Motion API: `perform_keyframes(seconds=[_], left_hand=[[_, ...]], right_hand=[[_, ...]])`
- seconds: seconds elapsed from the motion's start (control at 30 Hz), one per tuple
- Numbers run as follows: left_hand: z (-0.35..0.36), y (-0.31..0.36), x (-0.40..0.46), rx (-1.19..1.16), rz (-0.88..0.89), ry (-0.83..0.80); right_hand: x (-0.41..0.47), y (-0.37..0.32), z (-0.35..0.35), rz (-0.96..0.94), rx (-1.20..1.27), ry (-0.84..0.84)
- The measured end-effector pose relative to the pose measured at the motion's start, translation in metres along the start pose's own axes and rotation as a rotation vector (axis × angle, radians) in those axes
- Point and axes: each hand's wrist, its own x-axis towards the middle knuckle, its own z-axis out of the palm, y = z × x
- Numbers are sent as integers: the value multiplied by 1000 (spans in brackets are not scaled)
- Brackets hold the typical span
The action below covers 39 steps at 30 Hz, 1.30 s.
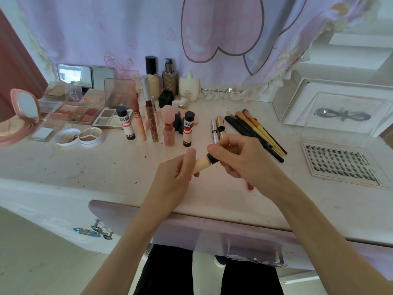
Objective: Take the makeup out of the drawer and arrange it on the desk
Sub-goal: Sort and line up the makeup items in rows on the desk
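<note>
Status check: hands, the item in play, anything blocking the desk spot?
Both hands on cream tube: left hand grips body, right hand on black cap end. Held above desk, not set down. Bare patch below; brushes close behind.

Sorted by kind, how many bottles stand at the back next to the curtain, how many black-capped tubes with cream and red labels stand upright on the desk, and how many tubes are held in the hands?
Bottles at the back: 3
Upright black-capped tubes: 2
Held tube: 1
Total: 6
</note>
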Motion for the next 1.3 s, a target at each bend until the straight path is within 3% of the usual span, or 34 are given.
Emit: perform_keyframes(seconds=[0.13,0.3,0.5,0.63,0.8,0.93,1.3], left_hand=[[-6,-4,5,7,34,-183],[-3,-11,3,32,84,-146],[-5,-10,0,35,88,-195],[-3,-10,-2,120,110,-203],[-3,-10,-3,154,85,-226],[-2,-9,-4,154,95,-198],[-2,-11,-4,135,125,-156]], right_hand=[[3,-1,-7,-31,22,-14],[4,3,3,-22,-246,175],[4,2,-1,-130,-173,45],[7,4,3,-86,-239,78],[7,0,-6,-164,-67,44],[5,-2,-10,-177,-101,8],[5,5,-16,-156,113,77]])
